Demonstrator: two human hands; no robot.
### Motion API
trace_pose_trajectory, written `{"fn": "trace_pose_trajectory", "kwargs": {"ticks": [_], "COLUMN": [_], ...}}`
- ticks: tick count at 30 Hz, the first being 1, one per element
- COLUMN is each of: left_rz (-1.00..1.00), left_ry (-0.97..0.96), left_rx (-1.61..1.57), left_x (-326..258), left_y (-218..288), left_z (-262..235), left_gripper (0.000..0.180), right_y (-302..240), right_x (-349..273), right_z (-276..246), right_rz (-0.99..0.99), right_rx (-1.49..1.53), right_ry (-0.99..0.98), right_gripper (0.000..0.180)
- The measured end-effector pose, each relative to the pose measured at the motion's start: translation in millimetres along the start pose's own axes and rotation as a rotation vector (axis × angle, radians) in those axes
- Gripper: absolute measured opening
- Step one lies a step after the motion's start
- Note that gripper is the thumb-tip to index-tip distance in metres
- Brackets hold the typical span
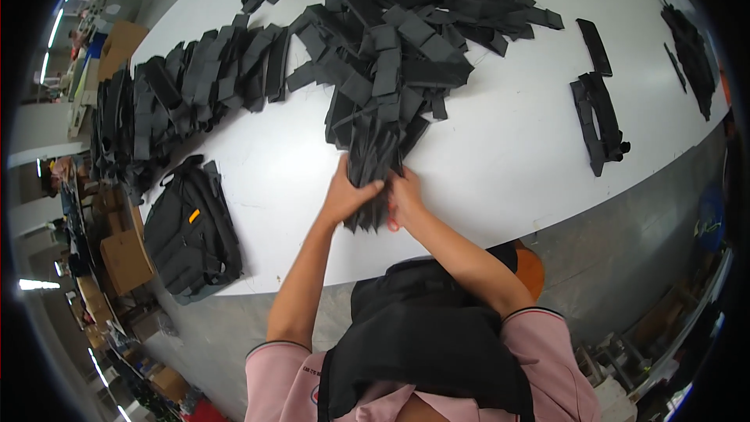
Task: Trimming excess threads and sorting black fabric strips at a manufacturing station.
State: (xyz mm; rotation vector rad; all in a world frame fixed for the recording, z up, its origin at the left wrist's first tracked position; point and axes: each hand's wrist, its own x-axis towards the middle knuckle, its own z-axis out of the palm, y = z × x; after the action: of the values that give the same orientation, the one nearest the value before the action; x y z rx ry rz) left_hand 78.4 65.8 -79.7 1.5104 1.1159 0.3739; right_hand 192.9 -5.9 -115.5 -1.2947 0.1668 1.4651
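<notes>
A bundle of black fabric strips stands on edge, packed side by side, near the front of the white table. My left hand grips it from the left, its thumb laid across the front. At the right side of the same bundle is my right hand, fingers closed. A red loop like the handle of scissors shows beneath this hand; the blades are hidden. Just beyond the bundle, a loose heap of black fabric pieces spreads toward the far edge.
Rows of black pieces lie to the left, with a black backpack nearer me. To the right are a small stack of black parts and a dark pile. The white table ends close before my body. An orange stool seat is below.
</notes>
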Motion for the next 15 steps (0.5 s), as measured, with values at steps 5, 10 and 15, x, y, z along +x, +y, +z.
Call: {"fn": "trace_pose_trajectory", "kwargs": {"ticks": [5, 10, 15], "left_rz": [-0.299, 0.002, 0.366], "left_ry": [-0.239, -0.492, -0.204], "left_rx": [-0.51, -0.479, -0.627], "left_x": [-68.8, -92.0, -23.6], "left_y": [24.2, 91.9, 133.9], "left_z": [45.4, 32.0, 8.3], "left_gripper": [0.076, 0.093, 0.09], "right_y": [-33.3, -112.8, -208.2], "right_x": [-74.9, -183.4, -180.4], "right_z": [-97.5, -82.6, -5.8], "right_rz": [-0.428, -0.923, -1.591], "right_rx": [-0.611, -0.946, -1.044], "right_ry": [0.049, -0.093, -0.157], "right_gripper": [0.027, 0.026, 0.018]}}
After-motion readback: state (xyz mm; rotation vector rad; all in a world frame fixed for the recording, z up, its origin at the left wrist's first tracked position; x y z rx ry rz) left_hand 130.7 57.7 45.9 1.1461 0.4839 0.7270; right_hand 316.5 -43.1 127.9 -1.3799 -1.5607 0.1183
